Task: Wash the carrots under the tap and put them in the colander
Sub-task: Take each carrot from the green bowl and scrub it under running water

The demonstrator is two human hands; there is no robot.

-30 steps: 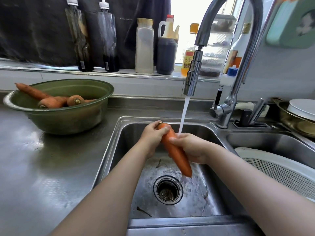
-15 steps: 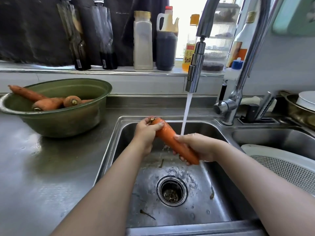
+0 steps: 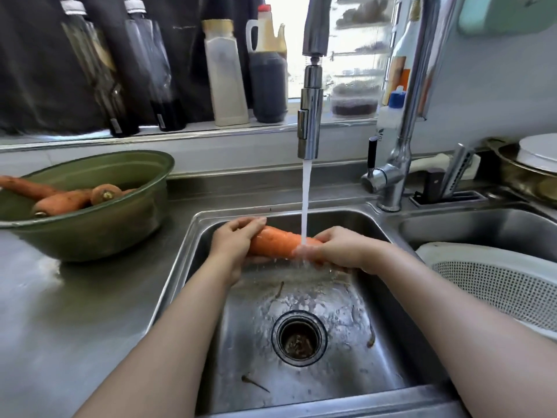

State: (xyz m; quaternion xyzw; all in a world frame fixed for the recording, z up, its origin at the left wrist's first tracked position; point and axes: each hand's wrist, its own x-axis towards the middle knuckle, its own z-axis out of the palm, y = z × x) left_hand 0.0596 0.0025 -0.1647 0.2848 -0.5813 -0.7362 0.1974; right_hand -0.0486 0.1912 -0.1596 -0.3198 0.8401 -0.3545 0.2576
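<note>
An orange carrot (image 3: 275, 244) lies almost level over the left sink basin, under the running stream from the tap (image 3: 309, 125). My left hand (image 3: 233, 241) grips its thick end. My right hand (image 3: 340, 248) grips its thin end, which is hidden inside the fingers, and water splashes off that hand. Several unwashed carrots (image 3: 64, 200) lie in a green bowl (image 3: 114, 224) on the steel counter to the left. The white colander (image 3: 500, 285) sits in the right basin, only partly in view.
The sink (image 3: 388, 357) has an open drain (image 3: 298, 337) and a few root scraps on its bottom. Bottles (image 3: 224, 73) line the window ledge behind. The tap's base and lever (image 3: 388, 176) stand back right, and a brass pot with a white lid (image 3: 530, 167) sits at far right.
The carrot has swung from pointing steeply down to lying nearly level under the stream. My right hand has slid out to its thin end, where water now lands.
</note>
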